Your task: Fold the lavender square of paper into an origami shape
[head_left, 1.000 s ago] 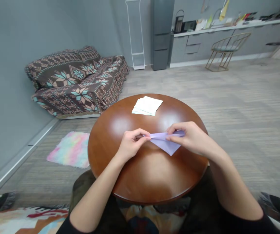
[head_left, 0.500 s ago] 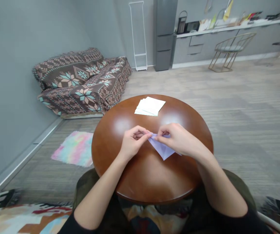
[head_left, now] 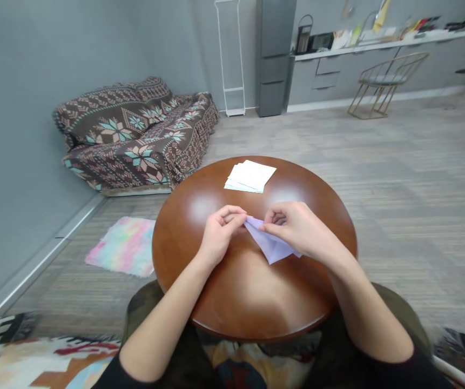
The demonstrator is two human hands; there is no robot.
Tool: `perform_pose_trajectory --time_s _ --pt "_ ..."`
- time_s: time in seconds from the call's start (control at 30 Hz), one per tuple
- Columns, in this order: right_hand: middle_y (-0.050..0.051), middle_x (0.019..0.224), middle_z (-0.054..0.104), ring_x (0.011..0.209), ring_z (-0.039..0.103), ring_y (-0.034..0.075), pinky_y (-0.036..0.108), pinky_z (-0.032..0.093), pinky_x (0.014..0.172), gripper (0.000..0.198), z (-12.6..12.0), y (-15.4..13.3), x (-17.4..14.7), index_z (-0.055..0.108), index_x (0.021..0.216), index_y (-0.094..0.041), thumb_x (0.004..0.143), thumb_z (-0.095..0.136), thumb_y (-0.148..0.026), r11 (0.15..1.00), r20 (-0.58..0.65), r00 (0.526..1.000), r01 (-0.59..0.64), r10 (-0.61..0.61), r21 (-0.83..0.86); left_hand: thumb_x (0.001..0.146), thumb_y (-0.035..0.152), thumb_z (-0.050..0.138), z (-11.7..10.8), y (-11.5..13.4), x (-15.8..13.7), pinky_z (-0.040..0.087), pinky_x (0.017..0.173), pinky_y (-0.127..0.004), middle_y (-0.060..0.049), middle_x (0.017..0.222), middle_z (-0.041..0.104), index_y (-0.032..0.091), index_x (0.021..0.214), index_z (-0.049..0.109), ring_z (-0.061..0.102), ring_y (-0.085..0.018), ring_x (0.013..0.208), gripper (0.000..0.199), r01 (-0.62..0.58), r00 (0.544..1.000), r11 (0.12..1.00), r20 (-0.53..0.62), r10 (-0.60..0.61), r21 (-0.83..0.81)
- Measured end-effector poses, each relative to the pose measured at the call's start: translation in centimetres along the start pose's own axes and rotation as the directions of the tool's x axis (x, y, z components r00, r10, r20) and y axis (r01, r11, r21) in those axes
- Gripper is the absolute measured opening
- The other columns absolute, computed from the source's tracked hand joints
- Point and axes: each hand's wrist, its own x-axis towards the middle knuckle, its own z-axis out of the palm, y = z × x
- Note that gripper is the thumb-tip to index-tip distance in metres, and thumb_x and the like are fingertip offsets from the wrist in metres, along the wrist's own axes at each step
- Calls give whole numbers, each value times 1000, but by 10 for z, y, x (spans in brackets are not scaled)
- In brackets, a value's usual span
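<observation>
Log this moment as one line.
left hand: pinching purple paper at one corner | right hand: touching it farther right | round table: white sheets overlapping beyond both hands

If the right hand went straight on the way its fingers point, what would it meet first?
Apart from the purple paper at its fingers, the right hand would probably meet the left hand first, where that hand pinches the paper's corner. Depth is hard to judge from this one view.

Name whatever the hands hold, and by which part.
A folded purple paper: the left hand pinches its pointed left corner; the right hand holds it along the upper edge.
</observation>
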Motion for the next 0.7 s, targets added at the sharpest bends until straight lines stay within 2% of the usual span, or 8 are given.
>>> perform_pose_trajectory --time_s 0.23,0.47,0.57,0.7 --pt "1 70 71 64 63 16 26 39 58 18 -12 -3 -4 66 71 -20 86 68 -30 996 4 1000 -19 20 -88 78 38 81 4 4 0 60 78 -29 -3 86 73 16 85 70 70 -15 80 25 -27 1000 999 -13 26 -24" --pt "-1 66 70 62 61 16 27 36 57 18 -18 -8 -10 66 71 -21 87 68 -29 988 29 999 -23 27 -152 80 31 81 2 4 0 56 81 -27 -1 80 71 18 94 67 68 -13 77 24 -130 991 991 -48 128 -43" --pt "-1 67 69 62 61 16 27 35 57 18 -20 -9 -11 65 70 -22 87 68 -28 983 8 1000 -24 26 -181 82 36 78 2 6 -1 56 85 -31 -4 89 72 18 100 68 69 -15 83 27 -125 992 990 6 125 -63" --pt "0 68 70 63 61 16 27 35 57 16 -21 -8 -11 66 71 -22 86 68 -29 980 6 1000 -25 27 -198 78 32 82 3 6 -3 55 86 -30 -5 92 72 18 99 69 69 -17 88 28 -175 982 979 93 166 100"
